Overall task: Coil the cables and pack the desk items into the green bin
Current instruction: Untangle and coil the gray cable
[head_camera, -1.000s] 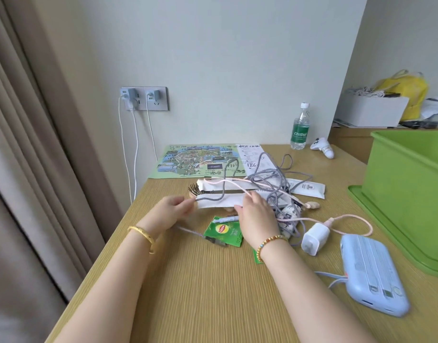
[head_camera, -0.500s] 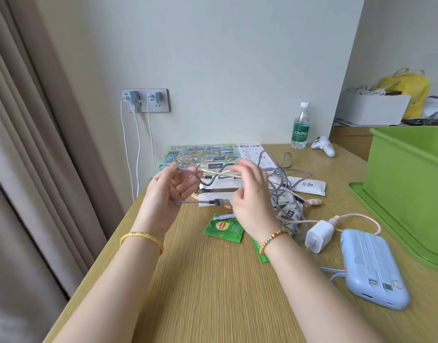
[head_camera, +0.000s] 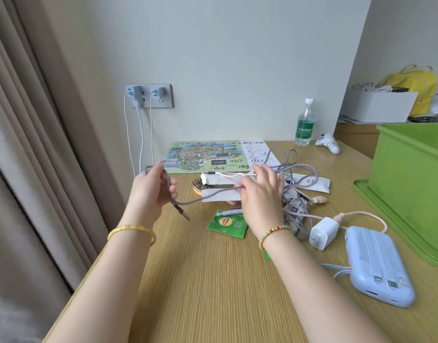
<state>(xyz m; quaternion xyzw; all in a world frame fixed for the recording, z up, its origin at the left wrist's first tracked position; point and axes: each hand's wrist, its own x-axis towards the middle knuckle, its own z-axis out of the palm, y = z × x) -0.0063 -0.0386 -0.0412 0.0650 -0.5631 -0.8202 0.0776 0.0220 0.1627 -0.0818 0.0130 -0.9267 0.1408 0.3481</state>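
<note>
Both my hands hold the grey braided cable (head_camera: 208,198): left hand (head_camera: 151,191) pinches a loop near its plug, right hand (head_camera: 260,191) grips the run leading right into the tangle, the green plastic bin (head_camera: 411,194) far right.

Beige curtain (head_camera: 39,144) hangs down the whole 9 o'clock side. Wall socket (head_camera: 149,95) up around 11 has two chargers plugged in, white leads dropping down. Over at 2 o'clock a yellow bag (head_camera: 421,82) sits behind a white box (head_camera: 379,105).
</note>
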